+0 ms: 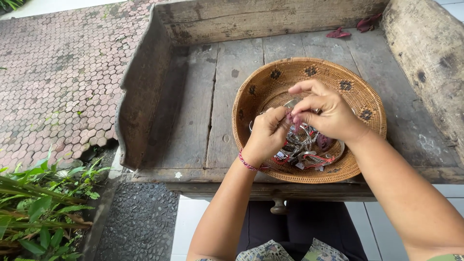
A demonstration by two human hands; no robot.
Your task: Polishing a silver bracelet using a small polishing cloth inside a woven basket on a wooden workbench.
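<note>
Above round woven rattan basket (270, 82), centre: left hand (265, 135) and right hand (328, 113), grips pinching tangled silver metal rings (302, 145); grey weathered wooden surface (193, 106) at nine o'clock.

We see a woven basket (270, 87) of honey-brown cane, patterned with small dark flower motifs spaced round its wall. In it lies a heap of silvery metal pieces (302, 147) threaded with red cord and touched with pink. Our left hand (267, 134) wears a wrist cord (247, 164) of red and pink. The wooden bench (193, 111) is weathered grey-brown, streaked and blotched darker, with a couple of dark red petals (338, 33) at its back. The paving (58, 72) is dull pinkish red in a small hexagon pattern, flecked with green moss. The plant leaves (38, 208) are bright green, and the cloth (290, 252) on our lap is grey-green with a pale printed figure.
</note>
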